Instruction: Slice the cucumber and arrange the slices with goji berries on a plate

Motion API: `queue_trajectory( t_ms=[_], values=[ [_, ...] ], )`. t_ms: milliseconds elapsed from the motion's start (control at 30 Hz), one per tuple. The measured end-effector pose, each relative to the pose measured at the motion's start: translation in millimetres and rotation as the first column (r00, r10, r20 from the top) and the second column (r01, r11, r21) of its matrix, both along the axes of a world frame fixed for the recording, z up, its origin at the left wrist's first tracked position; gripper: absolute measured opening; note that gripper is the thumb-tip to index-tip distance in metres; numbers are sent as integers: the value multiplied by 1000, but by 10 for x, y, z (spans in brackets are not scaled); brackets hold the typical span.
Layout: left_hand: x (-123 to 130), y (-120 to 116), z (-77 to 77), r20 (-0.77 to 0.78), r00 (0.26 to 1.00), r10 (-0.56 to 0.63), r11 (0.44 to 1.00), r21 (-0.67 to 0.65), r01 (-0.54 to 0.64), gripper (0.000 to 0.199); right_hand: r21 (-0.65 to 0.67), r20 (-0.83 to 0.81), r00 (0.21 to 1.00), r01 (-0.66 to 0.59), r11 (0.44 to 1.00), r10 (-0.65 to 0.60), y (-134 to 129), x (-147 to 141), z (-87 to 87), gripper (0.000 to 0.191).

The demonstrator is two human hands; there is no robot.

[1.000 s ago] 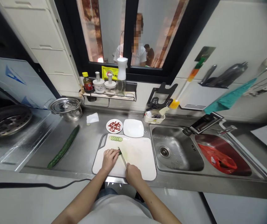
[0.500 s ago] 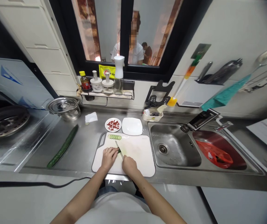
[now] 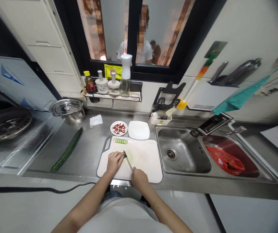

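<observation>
On the white cutting board (image 3: 148,161), my left hand (image 3: 114,161) is closed over a short piece of cucumber (image 3: 125,155), mostly hidden under its fingers. My right hand (image 3: 139,178) grips the handle of a knife (image 3: 129,161), whose blade slants up and left, its tip beside the cucumber piece. A row of several cucumber slices (image 3: 120,141) lies at the board's upper left. Behind the board are a small plate of chopped red pieces (image 3: 118,128) and a bare white plate (image 3: 139,130).
A whole cucumber (image 3: 67,150) and a lidded steel pot (image 3: 68,110) are on the left of the counter. At the right is a sink (image 3: 187,155) with a red bag (image 3: 228,161) in its second basin. A shelf (image 3: 114,97) holds bottles. People show in the window.
My right hand and the knife have moved a little right and toward me. My left hand stays on the cucumber piece. The whole view has shifted slightly.
</observation>
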State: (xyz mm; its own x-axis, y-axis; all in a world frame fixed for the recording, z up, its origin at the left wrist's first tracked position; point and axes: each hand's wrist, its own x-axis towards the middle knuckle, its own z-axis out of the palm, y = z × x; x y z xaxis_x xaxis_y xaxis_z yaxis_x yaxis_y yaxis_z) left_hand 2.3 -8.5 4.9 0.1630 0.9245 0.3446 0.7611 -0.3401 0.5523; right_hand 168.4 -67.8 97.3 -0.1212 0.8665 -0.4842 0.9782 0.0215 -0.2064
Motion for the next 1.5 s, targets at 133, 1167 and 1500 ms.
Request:
queue_trajectory(
  t_ms=[133,1167,1500],
  values=[
    [5,-3,17,-17,1000,9,1000,3,-9,26,13,-1,1000,0,1000,0,19,-16,3,33],
    [3,-8,-7,-21,1000,13,1000,-10,-13,26,-15,0,1000,7,1000,-7,35,-7,116,34],
    [-1,-5,-13,-7,1000,9,1000,-23,-9,26,0,-1,1000,-16,1000,16,-101,97,89,32]
  ],
)
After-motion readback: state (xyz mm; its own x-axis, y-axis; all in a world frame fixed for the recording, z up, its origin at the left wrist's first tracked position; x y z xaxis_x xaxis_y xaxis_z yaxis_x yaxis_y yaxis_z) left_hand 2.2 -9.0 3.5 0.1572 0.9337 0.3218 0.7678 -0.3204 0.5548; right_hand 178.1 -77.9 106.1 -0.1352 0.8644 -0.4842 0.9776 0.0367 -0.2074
